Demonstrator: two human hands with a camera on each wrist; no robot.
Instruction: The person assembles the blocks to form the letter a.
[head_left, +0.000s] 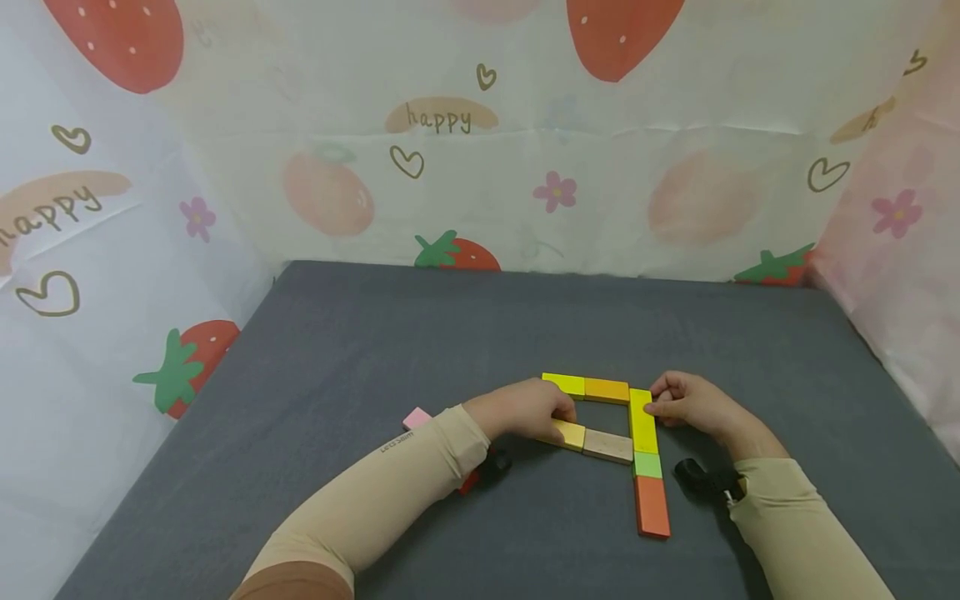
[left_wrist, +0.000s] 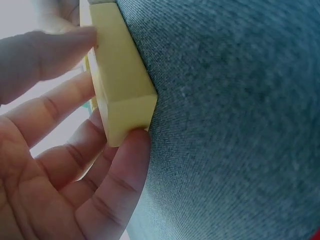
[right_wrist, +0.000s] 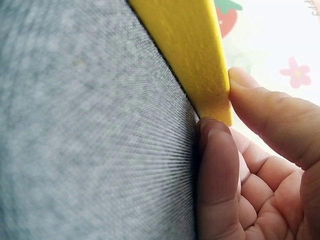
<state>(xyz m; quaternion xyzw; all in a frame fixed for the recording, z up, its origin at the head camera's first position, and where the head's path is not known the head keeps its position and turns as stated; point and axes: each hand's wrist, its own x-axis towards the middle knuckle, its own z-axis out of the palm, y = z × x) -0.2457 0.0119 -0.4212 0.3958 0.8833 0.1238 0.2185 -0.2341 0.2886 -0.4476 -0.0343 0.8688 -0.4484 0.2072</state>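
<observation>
On the dark cloth, my left hand (head_left: 528,408) holds a pale yellow block (head_left: 572,435). The left wrist view shows the thumb along that block (left_wrist: 122,65) and a finger at its near end. A natural wood block (head_left: 608,445) continues the row to the right. My right hand (head_left: 697,404) has its thumb and a finger pinching the far end of a long yellow block (head_left: 642,421), as the right wrist view shows on the same block (right_wrist: 195,55). Below it in line lie a light green block (head_left: 647,465) and an orange-red block (head_left: 652,506).
A yellow block (head_left: 564,383) and an orange block (head_left: 607,391) form the far row. A pink block (head_left: 416,417) and a red block (head_left: 468,482) are partly covered by my left sleeve (head_left: 390,483). Patterned cloth walls (head_left: 600,208) border the table.
</observation>
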